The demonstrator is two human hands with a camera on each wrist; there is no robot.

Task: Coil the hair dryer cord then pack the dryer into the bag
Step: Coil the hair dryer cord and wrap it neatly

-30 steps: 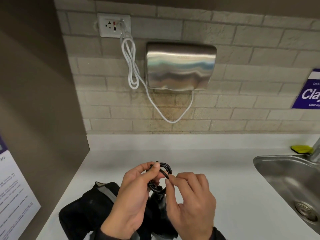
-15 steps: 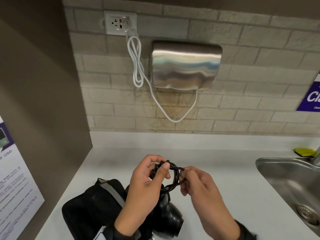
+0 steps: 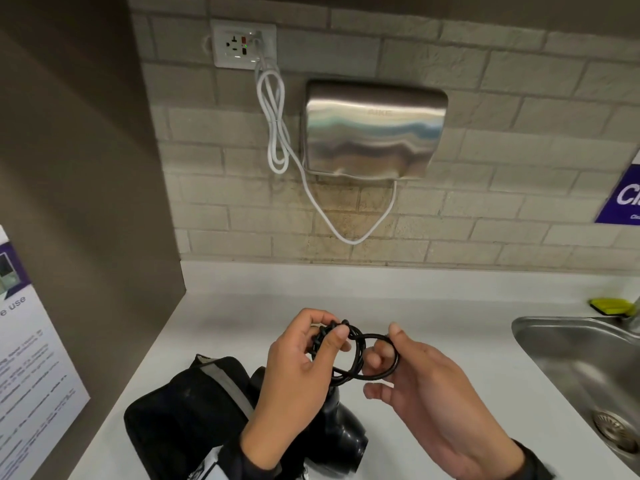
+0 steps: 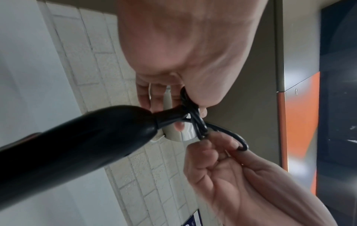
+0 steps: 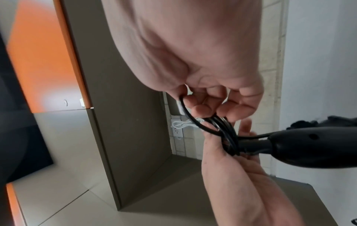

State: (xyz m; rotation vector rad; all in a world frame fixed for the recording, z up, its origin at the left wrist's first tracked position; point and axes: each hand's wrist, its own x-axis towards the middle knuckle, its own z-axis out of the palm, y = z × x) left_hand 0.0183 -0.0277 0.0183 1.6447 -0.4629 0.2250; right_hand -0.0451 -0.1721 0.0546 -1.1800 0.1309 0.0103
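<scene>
The black hair dryer (image 3: 341, 436) hangs just above the white counter, below my hands and beside the black bag (image 3: 187, 420) at the lower left. My left hand (image 3: 329, 334) pinches the small coil of black cord (image 3: 358, 356) at the end of the dryer's handle (image 4: 86, 137). My right hand (image 3: 386, 348) holds one loop of that cord (image 3: 379, 375), drawn out to the right, with fingers hooked through it. In the right wrist view the right hand's fingers (image 5: 203, 108) curl round the cord (image 5: 226, 130) next to the dryer handle (image 5: 309, 146).
A steel sink (image 3: 571, 341) lies at the right with a yellow sponge (image 3: 609, 304) behind it. A wall hand dryer (image 3: 374, 129) and its white cable (image 3: 277, 133) hang on the brick wall. A brown side panel (image 3: 86, 202) bounds the counter (image 3: 242, 317) on the left.
My right hand has moved right and drawn one loop out of the coil. My left hand keeps its pinch on the coil. More of the dryer's body now shows below.
</scene>
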